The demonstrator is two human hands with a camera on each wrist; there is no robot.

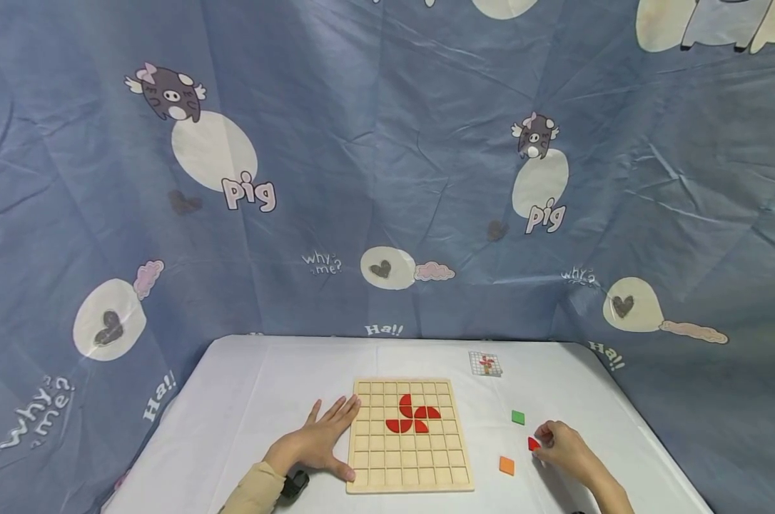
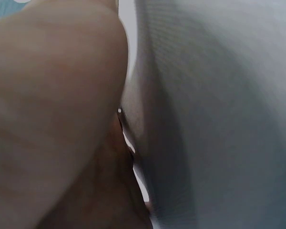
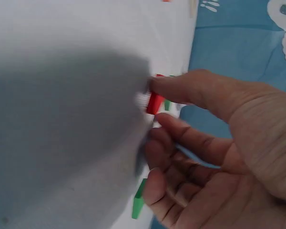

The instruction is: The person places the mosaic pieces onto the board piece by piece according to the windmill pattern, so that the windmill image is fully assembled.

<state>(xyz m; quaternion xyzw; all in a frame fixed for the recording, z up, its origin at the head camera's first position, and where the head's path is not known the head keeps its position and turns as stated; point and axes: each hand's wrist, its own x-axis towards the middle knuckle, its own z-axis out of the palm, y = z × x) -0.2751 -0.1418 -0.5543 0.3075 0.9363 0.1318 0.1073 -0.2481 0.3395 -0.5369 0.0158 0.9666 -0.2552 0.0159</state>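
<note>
Red piece (image 1: 533, 443) pinched in the right hand (image 1: 564, 450), just off the table's near right edge area.

Nearest the front edge, the left hand (image 1: 320, 444) lies flat with fingers spread, touching the left side of the wooden grid board (image 1: 408, 475); the right hand holds the small red piece between thumb and fingertip, low over the white table (image 1: 252, 400). An orange tile (image 1: 506, 465) lies between that hand and the board, a green tile (image 1: 519, 417) a little farther back. On the board, red quarter-round pieces (image 1: 413, 415) form a pinwheel. Toward the far edge sits a small pattern card (image 1: 486, 364). To my eye, the grip looks best kept light and on the piece's edges, with the flat hand steadying the board so nothing already seated shifts.
</note>
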